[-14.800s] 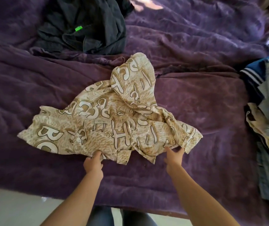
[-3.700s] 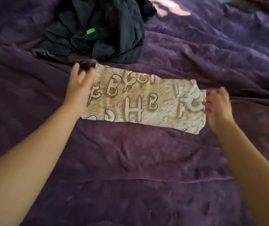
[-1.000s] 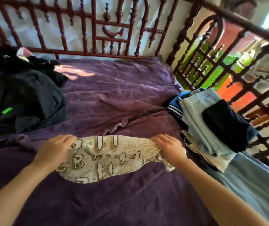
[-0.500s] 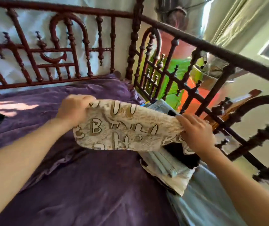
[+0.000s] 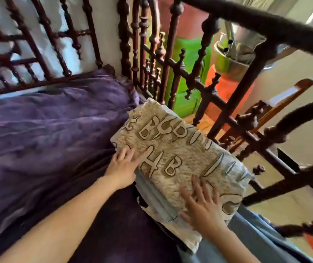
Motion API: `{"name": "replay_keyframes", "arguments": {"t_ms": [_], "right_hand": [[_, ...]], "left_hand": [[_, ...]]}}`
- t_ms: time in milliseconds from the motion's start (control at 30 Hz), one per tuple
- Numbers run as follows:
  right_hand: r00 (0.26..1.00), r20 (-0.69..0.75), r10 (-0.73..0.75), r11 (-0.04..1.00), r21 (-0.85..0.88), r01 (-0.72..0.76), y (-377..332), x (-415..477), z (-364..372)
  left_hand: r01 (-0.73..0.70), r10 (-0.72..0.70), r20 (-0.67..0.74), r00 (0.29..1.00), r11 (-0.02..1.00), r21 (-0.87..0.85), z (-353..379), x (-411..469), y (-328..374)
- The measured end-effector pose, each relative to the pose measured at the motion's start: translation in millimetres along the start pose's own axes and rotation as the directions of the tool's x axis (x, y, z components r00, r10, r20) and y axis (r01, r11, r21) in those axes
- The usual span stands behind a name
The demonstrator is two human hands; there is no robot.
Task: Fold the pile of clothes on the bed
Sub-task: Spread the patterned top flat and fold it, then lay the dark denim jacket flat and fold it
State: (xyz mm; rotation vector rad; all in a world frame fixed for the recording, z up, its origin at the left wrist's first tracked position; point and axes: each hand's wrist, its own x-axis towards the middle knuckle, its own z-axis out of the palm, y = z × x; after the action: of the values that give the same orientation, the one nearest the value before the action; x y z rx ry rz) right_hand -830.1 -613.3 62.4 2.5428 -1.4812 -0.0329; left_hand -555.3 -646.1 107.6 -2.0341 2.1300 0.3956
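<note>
The folded beige garment with brown letter print (image 5: 178, 154) lies flat on top of the stack of folded clothes (image 5: 157, 202) at the right side of the bed, next to the rail. My left hand (image 5: 122, 165) rests on the garment's left edge with fingers straight. Spread flat, my right hand (image 5: 202, 204) presses on its near right part. Pale blue and cream layers of the stack show beneath the garment's near edge.
The purple blanket (image 5: 47, 133) covers the bed to the left. A dark carved wooden bed rail (image 5: 227, 118) runs along the back and right, close to the stack. A light blue cloth (image 5: 246, 242) lies at the near right.
Both hands carried the folded garment rightward, laid it on the stack and let go; they now lie flat on it. The view has turned right, and the dark pile is out of sight.
</note>
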Motion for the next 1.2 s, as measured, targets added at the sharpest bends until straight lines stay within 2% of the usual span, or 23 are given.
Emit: {"name": "replay_keyframes", "arguments": {"t_ms": [33,133,233,333,433,467,533,667,800,967,1200], "right_hand": [[0.999,0.019,0.037,0.999,0.033,-0.038,-0.3,6.3,0.5],[0.992,-0.085,0.094,0.994,0.062,-0.089,-1.1,28.8,-11.5],[0.982,-0.151,0.117,0.993,0.039,-0.112,3.9,49.8,-14.4],[0.984,0.016,0.179,0.983,0.038,-0.179,9.0,63.2,-11.6],[0.981,0.117,0.156,0.988,-0.035,-0.152,10.3,65.9,-10.9],[0.979,0.135,0.151,0.988,0.009,-0.153,8.5,64.0,-13.1],[0.987,0.065,0.145,0.989,0.026,-0.147,-1.6,60.8,-29.8],[0.986,0.136,0.094,0.995,0.005,-0.096,-27.5,49.4,-64.8],[0.983,0.180,-0.031,0.999,0.039,0.024,-66.5,32.7,-100.1],[0.990,0.057,-0.129,0.991,0.037,0.127,-128.4,10.2,-161.4],[0.953,-0.141,-0.266,0.962,0.028,0.273,-221.9,-35.1,-258.4]], "left_hand": [[-0.031,0.032,0.029,0.999,0.999,-0.023,5.4,1.9,6.9],[-0.042,0.048,0.047,0.998,0.993,-0.114,10.5,9.7,19.3],[-0.030,0.037,0.050,0.998,0.992,-0.125,7.2,15.8,20.4],[-0.039,0.044,0.051,0.998,0.995,-0.095,5.7,9.5,16.8],[-0.013,0.017,0.062,0.998,0.998,-0.059,3.9,-9.0,5.0],[0.009,-0.006,0.062,0.998,0.999,-0.054,2.7,-17.0,-0.2],[0.068,-0.066,0.052,0.996,0.997,-0.041,-1.0,-37.0,-11.1],[0.174,-0.174,0.000,0.985,0.983,-0.055,-11.0,-87.4,-30.1],[0.247,-0.248,-0.077,0.966,0.969,-0.028,-17.1,-155.8,-48.3],[0.378,-0.378,-0.181,0.908,0.925,-0.032,-30.3,-256.6,-82.8],[0.523,-0.533,-0.335,0.777,0.843,-0.130,-54.8,-411.3,-135.2]]}}
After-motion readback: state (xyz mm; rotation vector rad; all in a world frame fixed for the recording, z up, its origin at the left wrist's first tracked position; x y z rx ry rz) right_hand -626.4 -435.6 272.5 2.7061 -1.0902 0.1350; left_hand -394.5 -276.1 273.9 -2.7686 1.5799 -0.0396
